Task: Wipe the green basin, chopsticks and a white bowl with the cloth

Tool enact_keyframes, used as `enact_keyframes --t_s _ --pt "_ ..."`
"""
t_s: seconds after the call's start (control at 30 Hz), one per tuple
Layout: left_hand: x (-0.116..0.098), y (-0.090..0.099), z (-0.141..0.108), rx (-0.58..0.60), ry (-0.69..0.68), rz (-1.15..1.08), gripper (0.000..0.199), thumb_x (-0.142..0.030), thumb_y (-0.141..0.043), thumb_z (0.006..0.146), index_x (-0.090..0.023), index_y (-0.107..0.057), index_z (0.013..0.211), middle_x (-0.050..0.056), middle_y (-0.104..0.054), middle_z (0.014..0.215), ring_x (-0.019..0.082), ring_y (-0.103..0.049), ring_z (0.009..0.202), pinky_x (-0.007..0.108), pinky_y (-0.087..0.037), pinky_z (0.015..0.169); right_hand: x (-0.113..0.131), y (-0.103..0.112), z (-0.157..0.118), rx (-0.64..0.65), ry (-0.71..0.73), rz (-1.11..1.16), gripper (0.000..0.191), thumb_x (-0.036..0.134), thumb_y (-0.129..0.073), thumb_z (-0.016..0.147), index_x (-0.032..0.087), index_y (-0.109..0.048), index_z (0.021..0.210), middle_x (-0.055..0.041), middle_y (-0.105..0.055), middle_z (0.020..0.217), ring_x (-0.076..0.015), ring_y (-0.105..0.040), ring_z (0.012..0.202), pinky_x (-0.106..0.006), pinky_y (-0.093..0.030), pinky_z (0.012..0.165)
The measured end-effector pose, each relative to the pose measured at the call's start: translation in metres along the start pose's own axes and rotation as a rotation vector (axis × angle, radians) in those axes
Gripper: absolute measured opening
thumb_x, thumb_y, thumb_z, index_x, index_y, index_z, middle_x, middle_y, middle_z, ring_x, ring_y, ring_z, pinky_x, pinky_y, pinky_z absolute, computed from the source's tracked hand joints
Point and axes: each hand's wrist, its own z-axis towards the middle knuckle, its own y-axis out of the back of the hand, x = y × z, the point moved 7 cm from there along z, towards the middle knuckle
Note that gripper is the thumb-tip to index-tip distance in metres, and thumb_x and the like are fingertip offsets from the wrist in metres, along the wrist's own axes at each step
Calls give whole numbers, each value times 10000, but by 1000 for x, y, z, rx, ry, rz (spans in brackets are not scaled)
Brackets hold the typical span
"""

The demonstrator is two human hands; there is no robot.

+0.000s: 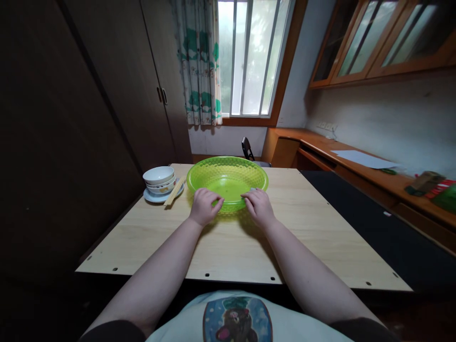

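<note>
A translucent green plastic basin (pixel 228 187) with a dimpled wall stands on the light wooden table. At the left part of its near rim, my left hand (pixel 204 207) is closed on the edge, thumb toward the middle. My right hand (pixel 261 208) grips the same rim farther right, its fingertips partly hidden. A small pale bit shows by the right fingers, too small to name. Left of the basin, several white bowls (pixel 158 175) are stacked on a light blue plate (pixel 154 198). Wooden chopsticks (pixel 174 191) lie across that plate's right side.
The wooden tabletop (pixel 313 237) has small dark slots along its near edge. A dark surface (pixel 370 223) adjoins it on the right, beside a brown desk with white paper (pixel 365 158). Behind stands a dark chair (pixel 246 148); a tall wardrobe (pixel 117 71) rises at left.
</note>
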Motion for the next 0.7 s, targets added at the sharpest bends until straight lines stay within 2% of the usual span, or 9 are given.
enact_keyframes --t_s 0.2,0.43,0.7 --pt "5 0 0 -15 29 12 263 -345 -502 876 -214 -633 688 38 -667 716 197 -557 767 380 -382 838 14 -5 -2 52 73 5 235 282 -454 935 213 -662 1019 -62 -699 988 -200 -597 952 -408 -366 980" --pt "6 1 0 -30 30 4 257 -336 -512 870 -212 -625 675 33 -663 705 192 -553 752 371 -381 828 -6 1 1 11 12 -1 238 252 -435 931 208 -660 993 -62 -702 936 -213 -597 926 -420 -371 973" --pt "16 2 0 -37 62 15 253 -317 -511 871 -211 -625 672 27 -653 680 192 -554 744 369 -386 816 -11 7 -2 -82 -31 -7 245 300 -434 935 211 -650 1009 -63 -698 993 -219 -594 978 -427 -346 1000"
